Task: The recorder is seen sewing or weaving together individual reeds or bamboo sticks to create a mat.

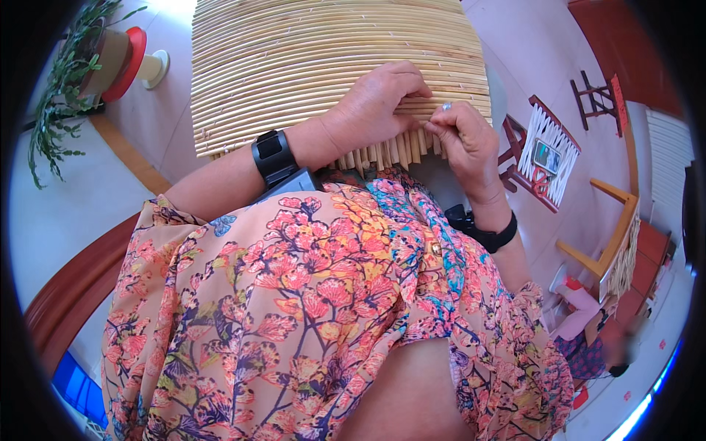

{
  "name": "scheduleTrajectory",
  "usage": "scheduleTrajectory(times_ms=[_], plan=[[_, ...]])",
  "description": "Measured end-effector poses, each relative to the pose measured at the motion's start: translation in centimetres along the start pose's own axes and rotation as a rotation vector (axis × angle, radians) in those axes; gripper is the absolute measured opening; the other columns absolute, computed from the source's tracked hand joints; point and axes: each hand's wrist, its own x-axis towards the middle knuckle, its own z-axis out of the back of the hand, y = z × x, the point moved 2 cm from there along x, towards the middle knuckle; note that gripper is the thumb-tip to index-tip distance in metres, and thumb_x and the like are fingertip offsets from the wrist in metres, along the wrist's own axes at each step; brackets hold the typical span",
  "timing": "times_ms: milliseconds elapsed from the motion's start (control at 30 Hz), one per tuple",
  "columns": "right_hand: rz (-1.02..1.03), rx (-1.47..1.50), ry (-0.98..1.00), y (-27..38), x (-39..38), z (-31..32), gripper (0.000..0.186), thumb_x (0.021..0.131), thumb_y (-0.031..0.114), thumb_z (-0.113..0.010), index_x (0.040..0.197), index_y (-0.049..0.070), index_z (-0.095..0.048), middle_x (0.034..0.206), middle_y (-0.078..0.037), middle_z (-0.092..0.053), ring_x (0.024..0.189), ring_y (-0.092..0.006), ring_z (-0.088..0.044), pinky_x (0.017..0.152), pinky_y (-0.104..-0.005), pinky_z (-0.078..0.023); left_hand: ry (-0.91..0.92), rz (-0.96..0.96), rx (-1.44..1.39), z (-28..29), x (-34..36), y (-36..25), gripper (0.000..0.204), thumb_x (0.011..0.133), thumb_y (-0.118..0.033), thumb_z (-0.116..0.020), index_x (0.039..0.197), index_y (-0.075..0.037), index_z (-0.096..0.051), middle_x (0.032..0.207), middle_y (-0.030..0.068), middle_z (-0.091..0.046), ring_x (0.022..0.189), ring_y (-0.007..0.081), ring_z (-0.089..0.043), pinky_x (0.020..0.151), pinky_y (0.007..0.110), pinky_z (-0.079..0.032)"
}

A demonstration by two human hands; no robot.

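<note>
A pale yellow mat of thin stalks (294,70), bound side by side with thread, lies in front of me. Below its near edge hangs a row of cut stalk ends (382,153). My left hand (376,103) rests on the mat's near right part, its fingers bent and its thumb pressed down by the edge. Close beside it, my right hand (468,141), with a ring on one finger, pinches thumb and forefinger together at the near edge. What lies in that pinch is too small to make out. Both wrists wear black bands.
A potted plant (62,95) stands at the far left near a red tray. To the right are a woven folding stool (548,154) with a phone and red-handled scissors on it, a dark stool frame (596,103) and a wooden frame (599,235). Another person (585,342) sits at the lower right.
</note>
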Motion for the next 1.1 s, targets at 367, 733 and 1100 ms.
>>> scheduleTrajectory(times_ms=[367,733,1100], plan=[[0.125,-0.169,0.011,0.5,0.1,-1.1,0.011,0.072,-0.001,-0.066,0.079,0.001,-0.058,0.074,-0.009,-0.056,0.067,-0.0245,-0.055,0.060,-0.0309,-0.045,-0.072,-0.077,0.014,0.3,-0.4,0.2,0.032,0.063,-0.003,-0.071,0.093,-0.002,-0.059,0.090,0.0120,-0.057,0.085,0.0293,-0.059,0.072,0.034,-0.049],[-0.056,0.635,-0.272,5.7,3.0,3.5,0.008,0.089,0.009,-0.057,0.093,0.003,-0.053,0.080,-0.009,-0.061,0.064,-0.0162,-0.058,0.061,-0.0236,-0.049,-0.017,-0.026,0.011,0.2,-0.8,0.4,0.034,0.061,-0.004,-0.072,0.092,-0.003,-0.058,0.093,0.0116,-0.055,0.094,0.0311,-0.055,0.080,0.038,-0.046],[0.387,0.180,-0.329,13.0,3.6,11.4,0.013,0.091,0.011,-0.056,0.097,0.000,-0.057,0.071,-0.003,-0.052,0.055,-0.0077,-0.044,0.047,-0.0210,-0.034,-0.026,0.002,0.158,-0.3,-0.5,-0.3,0.030,0.061,-0.007,-0.070,0.089,-0.004,-0.059,0.094,0.0112,-0.053,0.095,0.0315,-0.051,0.083,0.039,-0.044]])
